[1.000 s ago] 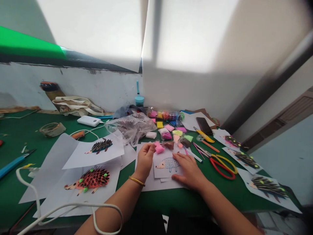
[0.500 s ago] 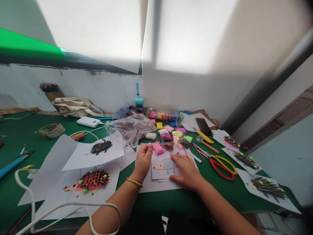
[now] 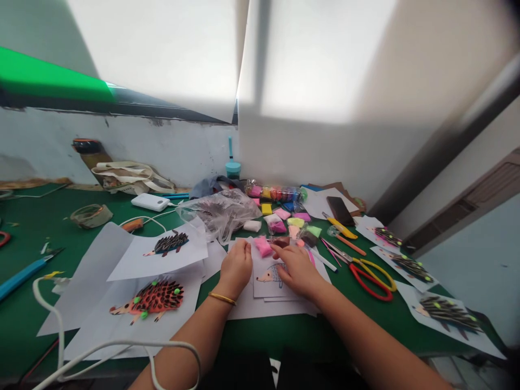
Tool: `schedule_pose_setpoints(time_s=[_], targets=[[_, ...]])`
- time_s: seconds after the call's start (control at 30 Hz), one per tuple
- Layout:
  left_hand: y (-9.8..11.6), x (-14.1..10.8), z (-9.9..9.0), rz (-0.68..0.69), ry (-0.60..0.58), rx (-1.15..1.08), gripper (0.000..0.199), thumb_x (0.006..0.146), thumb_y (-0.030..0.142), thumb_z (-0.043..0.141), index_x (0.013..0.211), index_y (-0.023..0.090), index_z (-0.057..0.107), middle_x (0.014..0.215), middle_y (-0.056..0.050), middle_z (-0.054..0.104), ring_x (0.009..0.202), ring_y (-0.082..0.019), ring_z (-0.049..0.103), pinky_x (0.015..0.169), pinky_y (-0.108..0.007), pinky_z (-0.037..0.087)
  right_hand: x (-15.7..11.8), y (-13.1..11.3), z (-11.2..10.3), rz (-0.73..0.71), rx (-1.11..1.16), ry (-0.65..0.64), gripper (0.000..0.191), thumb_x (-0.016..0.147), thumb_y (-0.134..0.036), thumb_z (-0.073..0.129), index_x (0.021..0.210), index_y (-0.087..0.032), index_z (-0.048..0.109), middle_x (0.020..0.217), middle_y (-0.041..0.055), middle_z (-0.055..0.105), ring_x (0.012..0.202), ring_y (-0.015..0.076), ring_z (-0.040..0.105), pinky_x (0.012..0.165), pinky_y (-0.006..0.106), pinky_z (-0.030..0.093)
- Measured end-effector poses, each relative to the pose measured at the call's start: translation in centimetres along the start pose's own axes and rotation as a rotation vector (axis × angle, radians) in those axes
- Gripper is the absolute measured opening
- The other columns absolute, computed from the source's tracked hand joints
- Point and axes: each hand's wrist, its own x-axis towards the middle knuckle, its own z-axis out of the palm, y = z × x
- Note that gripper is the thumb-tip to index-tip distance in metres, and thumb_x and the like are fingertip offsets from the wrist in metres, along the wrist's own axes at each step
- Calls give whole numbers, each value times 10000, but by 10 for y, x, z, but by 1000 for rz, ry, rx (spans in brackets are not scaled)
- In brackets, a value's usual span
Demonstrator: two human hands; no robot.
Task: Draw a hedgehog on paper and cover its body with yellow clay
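A sheet with a line-drawn hedgehog (image 3: 266, 276) lies on stacked white paper in front of me. At its left edge is my left hand (image 3: 236, 266), with fingers curled together and a yellow bangle on the wrist; what they hold, if anything, is hidden. My right hand (image 3: 297, 271) is over the right part of the drawing, thumb and fingers apart, covering much of the hedgehog's body. Its fingertips are near a pink clay packet (image 3: 263, 247) and a brown clay packet (image 3: 280, 242). Whether they touch either packet I cannot tell.
Several clay packets (image 3: 296, 221) lie beyond the hands, beside a clear plastic bag (image 3: 221, 214). Red-and-yellow scissors (image 3: 371, 279) and a marker (image 3: 325, 261) lie to the right. Finished hedgehog pictures (image 3: 152, 302) flank both sides. A white cable (image 3: 122, 342) loops at front left.
My right hand has moved left and slightly up across the drawing, its fingers now by the packets. My left hand stays closed at the sheet's left edge. The view has shifted slightly.
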Motion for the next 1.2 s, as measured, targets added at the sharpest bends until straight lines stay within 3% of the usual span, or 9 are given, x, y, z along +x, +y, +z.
schedule_pose_setpoints(time_s=[0.2, 0.53, 0.8, 0.93, 1.07, 1.2], targets=[[1, 0, 4, 24, -13, 62, 210, 992, 253, 351, 873, 215, 520, 846, -58, 634, 761, -209, 606, 647, -310, 379, 13, 1, 12, 28, -68, -22, 593, 812, -158, 516, 1403, -172, 465, 1180, 132, 662, 1138, 279, 528, 952, 437, 332], [1, 1, 2, 31, 19, 107, 224, 986, 260, 362, 882, 206, 553, 871, -81, 640, 807, -241, 603, 668, -331, 410, 10, 23, 13, 106, -99, 53, 628, 785, -110, 482, 1407, -192, 452, 1294, 120, 621, 1207, 274, 509, 957, 430, 339], [-1, 1, 15, 341, 50, -239, 192, 924, 172, 483, 1001, 199, 657, 982, -73, 671, 967, -216, 599, 901, -369, 466, -10, 30, 8, 50, -16, 289, 487, 826, -134, 460, 1304, -198, 533, 1173, 87, 667, 1136, 262, 545, 950, 427, 394], [6, -10, 20, 359, -9, -331, 197, 904, 182, 537, 1061, 218, 652, 1010, -61, 679, 951, -208, 612, 872, -355, 482, -24, 32, 8, 49, 25, 378, 426, 849, -161, 462, 1263, -212, 547, 1109, 78, 677, 1082, 260, 570, 932, 434, 418], [16, -20, 19, 369, -54, -285, 77, 857, 243, 643, 927, 211, 651, 868, -39, 673, 844, -210, 607, 799, -347, 483, -33, 20, 7, -16, 59, 400, 388, 850, -153, 478, 1225, -213, 560, 1104, 78, 668, 1072, 258, 578, 936, 440, 430], [19, -25, 19, 441, -65, -262, 104, 909, 217, 561, 971, 215, 644, 936, -50, 674, 906, -211, 605, 840, -348, 473, -38, 5, 7, -65, 67, 427, 352, 858, -138, 483, 1188, -218, 574, 1086, 73, 673, 1058, 256, 584, 940, 454, 434]])
